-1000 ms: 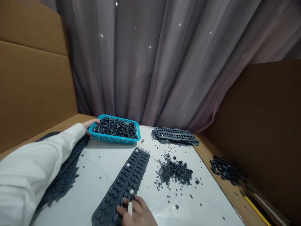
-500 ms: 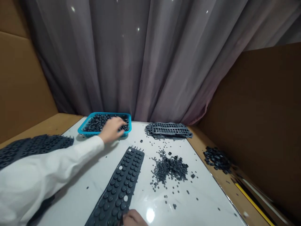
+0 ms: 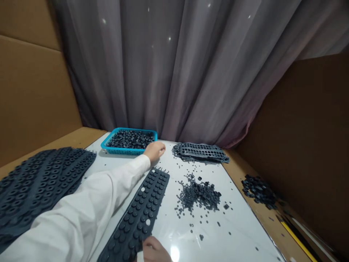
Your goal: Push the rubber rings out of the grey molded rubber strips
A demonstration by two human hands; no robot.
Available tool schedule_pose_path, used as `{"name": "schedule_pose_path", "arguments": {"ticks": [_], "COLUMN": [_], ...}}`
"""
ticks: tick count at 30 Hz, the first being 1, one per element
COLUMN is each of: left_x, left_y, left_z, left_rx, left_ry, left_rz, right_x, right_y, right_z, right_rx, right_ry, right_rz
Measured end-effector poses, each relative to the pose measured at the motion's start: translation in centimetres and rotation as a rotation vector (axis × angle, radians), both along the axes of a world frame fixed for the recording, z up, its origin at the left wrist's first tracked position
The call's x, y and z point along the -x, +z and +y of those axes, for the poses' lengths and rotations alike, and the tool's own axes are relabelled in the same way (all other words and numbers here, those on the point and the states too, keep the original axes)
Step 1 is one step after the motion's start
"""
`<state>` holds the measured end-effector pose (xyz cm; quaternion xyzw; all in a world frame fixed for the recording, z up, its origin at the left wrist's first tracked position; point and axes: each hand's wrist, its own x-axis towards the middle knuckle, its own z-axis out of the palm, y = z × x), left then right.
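Note:
My left hand (image 3: 155, 151), in a white sleeve, reaches past the front right corner of a blue plastic basket (image 3: 109, 150). Its fingers are bent together low over the white tabletop; anything in them is hidden. Small black rubber pieces (image 3: 132, 139) fill the basket. At the bottom edge my right hand (image 3: 156, 250) is closed beside the near right edge of a dark molded rubber sheet (image 3: 136, 209) with rows of round bumps. A pale bit shows by its fingers, and I cannot make out what it holds. Several white dots lie on the sheet.
More ring-patterned rubber sheets (image 3: 46, 182) lie at left. Perforated sheets (image 3: 201, 151) are stacked at the back. A heap of small black bits (image 3: 199, 194) sits right of the middle, another pile (image 3: 259, 191) on the cardboard. Cardboard walls (image 3: 300, 138) and a curtain (image 3: 152, 72) enclose the table.
My left hand has moved right, from over the basket to the tabletop beside it. A small black piece seen there before no longer shows. My right hand stays near the sheet; the view has shifted slightly.

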<state>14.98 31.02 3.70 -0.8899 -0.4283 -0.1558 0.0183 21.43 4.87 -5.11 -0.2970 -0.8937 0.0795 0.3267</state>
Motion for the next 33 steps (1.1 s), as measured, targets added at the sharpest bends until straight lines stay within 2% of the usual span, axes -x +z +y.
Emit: {"name": "schedule_pose_path", "arguments": {"ticks": [3,5,7,8,10,13,14,15,16,18,20,23,28,33], "left_x": [2.4,4.0,5.3,5.9,7.2,9.6,10.4,11.1,11.7,12.5,12.6,12.2,12.0,12.1], "left_y": [1.8,3.0,4.1,4.6,4.8,3.0,1.9,0.6,-0.8,-3.2,-5.0,-6.3,-6.8,-6.7], "left_z": [0.5,0.2,-1.8,-3.5,-9.0,-20.1,-23.8,-27.1,-29.9,-33.5,-35.0,-35.2,-35.4,-35.3], "left_rx": [-0.03,-0.009,0.023,0.043,0.118,0.295,0.279,0.198,0.132,0.022,-0.015,0.011,0.028,0.071], "left_ry": [0.203,0.294,0.309,0.284,0.151,-0.117,-0.196,-0.233,-0.223,-0.279,-0.252,-0.164,-0.155,-0.203], "left_rz": [-0.088,-0.11,-0.12,-0.124,-0.11,-0.041,-0.026,-0.042,-0.05,-0.088,-0.115,-0.132,-0.1,-0.068], "right_x": [-0.2,-0.9,-1.8,-2.3,-3.2,-4.2,-4.4,-4.5,-4.5,-4.4,-4.0,-3.2,-2.5,-2.6], "right_y": [0.1,1.0,2.4,3.3,4.9,6.9,7.4,7.8,8.0,8.1,7.7,6.3,4.3,4.1], "right_z": [-0.2,-1.1,-1.9,-2.1,-2.0,-1.0,-0.8,-0.6,-0.7,-1.4,-2.8,-5.4,-7.0,-6.8], "right_rx": [0.037,0.094,0.225,0.309,0.371,0.321,0.302,0.291,0.291,0.332,0.396,0.421,0.283,0.269], "right_ry": [0.032,0.031,-0.067,-0.153,-0.309,-0.378,-0.359,-0.327,-0.295,-0.247,-0.214,-0.145,-0.076,-0.05], "right_rz": [0.018,0.084,0.274,0.408,0.614,0.59,0.556,0.528,0.513,0.498,0.481,0.421,0.265,0.228]}}
